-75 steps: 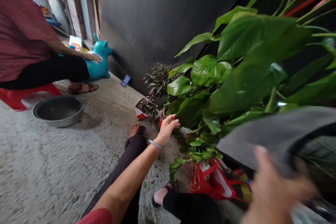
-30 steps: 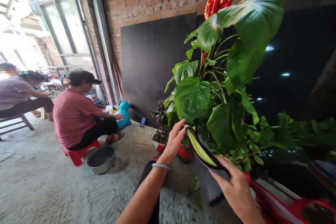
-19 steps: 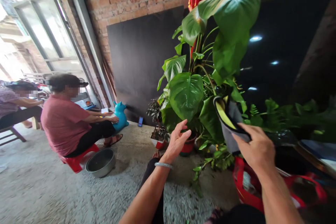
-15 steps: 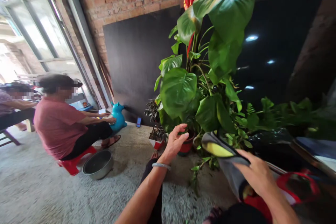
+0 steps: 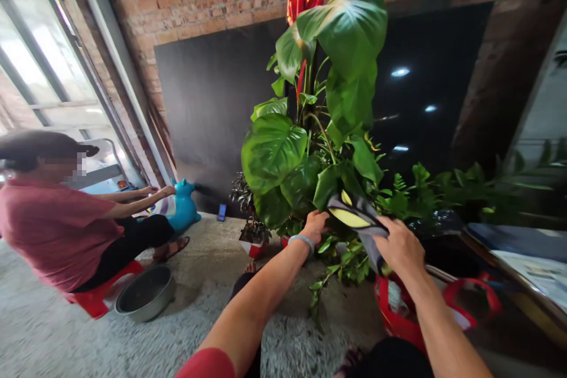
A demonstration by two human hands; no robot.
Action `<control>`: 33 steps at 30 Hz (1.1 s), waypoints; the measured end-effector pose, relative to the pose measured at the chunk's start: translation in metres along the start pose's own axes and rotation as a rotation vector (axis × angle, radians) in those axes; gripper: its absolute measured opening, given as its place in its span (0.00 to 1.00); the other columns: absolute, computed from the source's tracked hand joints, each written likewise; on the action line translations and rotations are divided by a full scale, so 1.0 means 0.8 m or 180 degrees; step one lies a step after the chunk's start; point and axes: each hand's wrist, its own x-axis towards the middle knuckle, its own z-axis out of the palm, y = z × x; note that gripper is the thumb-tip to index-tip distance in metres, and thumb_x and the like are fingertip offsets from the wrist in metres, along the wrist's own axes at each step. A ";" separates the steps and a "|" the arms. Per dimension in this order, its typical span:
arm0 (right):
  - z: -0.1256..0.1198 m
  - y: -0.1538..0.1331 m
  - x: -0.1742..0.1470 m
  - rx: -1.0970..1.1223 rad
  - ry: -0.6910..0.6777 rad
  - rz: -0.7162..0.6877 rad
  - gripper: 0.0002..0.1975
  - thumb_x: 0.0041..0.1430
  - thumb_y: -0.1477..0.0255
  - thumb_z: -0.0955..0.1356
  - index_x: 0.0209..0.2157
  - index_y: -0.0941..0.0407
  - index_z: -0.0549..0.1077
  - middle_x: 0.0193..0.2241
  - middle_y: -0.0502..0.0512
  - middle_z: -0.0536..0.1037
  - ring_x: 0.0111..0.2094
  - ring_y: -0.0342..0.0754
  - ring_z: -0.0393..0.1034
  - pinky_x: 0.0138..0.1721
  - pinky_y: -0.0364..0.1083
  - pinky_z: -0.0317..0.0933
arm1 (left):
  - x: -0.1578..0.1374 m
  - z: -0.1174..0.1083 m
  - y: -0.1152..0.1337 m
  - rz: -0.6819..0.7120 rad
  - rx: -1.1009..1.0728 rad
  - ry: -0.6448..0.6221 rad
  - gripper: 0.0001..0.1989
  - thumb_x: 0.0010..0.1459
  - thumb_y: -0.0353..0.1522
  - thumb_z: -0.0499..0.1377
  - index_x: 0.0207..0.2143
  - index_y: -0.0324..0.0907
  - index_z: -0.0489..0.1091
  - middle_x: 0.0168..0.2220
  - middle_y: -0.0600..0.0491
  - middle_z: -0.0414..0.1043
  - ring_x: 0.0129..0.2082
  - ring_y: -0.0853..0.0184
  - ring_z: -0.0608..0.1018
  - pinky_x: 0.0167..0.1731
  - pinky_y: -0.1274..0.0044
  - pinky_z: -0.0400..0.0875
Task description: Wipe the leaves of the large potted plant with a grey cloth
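My right hand (image 5: pixel 401 248) is closed round a grey cloth piece (image 5: pixel 352 218) with yellow-green patches and dark edging. The cloth is held up before the lower leaves of a tall potted plant (image 5: pixel 277 147) with broad green leaves. My left hand (image 5: pixel 315 226) is at the cloth's left end, just below a hanging leaf. Its fingers are curled, and what they grip, if anything, is hidden. A pale bangle (image 5: pixel 303 241) circles the left wrist.
A red bag (image 5: pixel 394 322) stands below my right forearm. To the left a person (image 5: pixel 57 218) sits on a red stool (image 5: pixel 95 295), hands by a blue animal figure (image 5: pixel 183 212). A grey basin (image 5: pixel 146 295), a small potted plant (image 5: pixel 254 236) and a phone (image 5: pixel 221 212) are on the floor.
My left hand has moved from spread fingers to curled ones beside the cloth. The right hand has lifted the cloth up and left against the plant. The view has turned right.
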 end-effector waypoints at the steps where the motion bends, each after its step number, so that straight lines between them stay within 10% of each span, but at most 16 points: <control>1: 0.003 0.018 -0.014 -0.0125 -0.0283 0.0082 0.21 0.51 0.68 0.65 0.45 0.54 0.81 0.37 0.61 0.82 0.36 0.58 0.77 0.32 0.50 0.65 | 0.001 -0.003 0.002 0.0007 -0.0011 0.0041 0.10 0.46 0.32 0.66 0.32 0.39 0.71 0.33 0.49 0.76 0.33 0.65 0.75 0.31 0.76 0.67; 4: -0.017 0.056 -0.047 -0.0092 -0.0523 0.0204 0.19 0.49 0.67 0.66 0.43 0.49 0.82 0.34 0.58 0.83 0.33 0.59 0.77 0.31 0.50 0.65 | 0.000 -0.014 0.003 -0.0076 -0.0023 0.0159 0.11 0.45 0.33 0.68 0.31 0.41 0.72 0.34 0.50 0.76 0.33 0.66 0.76 0.31 0.76 0.67; 10: -0.071 -0.001 0.010 0.0324 0.0850 -0.0097 0.25 0.57 0.64 0.62 0.52 0.59 0.76 0.52 0.68 0.77 0.51 0.61 0.73 0.49 0.52 0.64 | -0.006 -0.018 -0.007 -0.0088 -0.0090 0.0171 0.17 0.42 0.37 0.72 0.32 0.40 0.72 0.33 0.50 0.75 0.33 0.66 0.75 0.33 0.75 0.70; 15: -0.014 -0.005 0.027 -0.0290 -0.0783 0.0613 0.26 0.60 0.65 0.62 0.55 0.62 0.75 0.49 0.74 0.78 0.48 0.68 0.75 0.42 0.57 0.66 | -0.014 -0.023 0.000 -0.0154 -0.0092 0.0220 0.13 0.47 0.34 0.70 0.34 0.40 0.71 0.37 0.49 0.76 0.36 0.66 0.76 0.36 0.75 0.71; 19: -0.002 0.038 -0.029 -0.0131 -0.1190 0.0654 0.24 0.53 0.65 0.65 0.48 0.61 0.80 0.40 0.69 0.82 0.41 0.66 0.78 0.40 0.55 0.69 | -0.017 -0.031 0.004 -0.0158 -0.0102 0.0386 0.11 0.49 0.31 0.68 0.31 0.39 0.69 0.34 0.50 0.74 0.34 0.67 0.75 0.34 0.76 0.70; 26: -0.051 -0.023 0.004 0.0612 0.1126 -0.0261 0.25 0.53 0.61 0.64 0.49 0.58 0.76 0.45 0.68 0.79 0.46 0.64 0.74 0.47 0.56 0.66 | -0.012 -0.010 -0.008 -0.0142 -0.0186 0.0128 0.13 0.48 0.30 0.70 0.27 0.39 0.66 0.28 0.55 0.68 0.27 0.71 0.71 0.31 0.77 0.68; 33: 0.038 0.022 -0.055 0.0646 -0.0662 0.0248 0.27 0.48 0.56 0.62 0.43 0.55 0.79 0.40 0.64 0.81 0.38 0.62 0.76 0.40 0.56 0.67 | -0.034 -0.111 -0.028 -0.0637 -0.0015 0.0043 0.17 0.42 0.28 0.71 0.36 0.38 0.74 0.30 0.51 0.75 0.28 0.68 0.75 0.33 0.76 0.70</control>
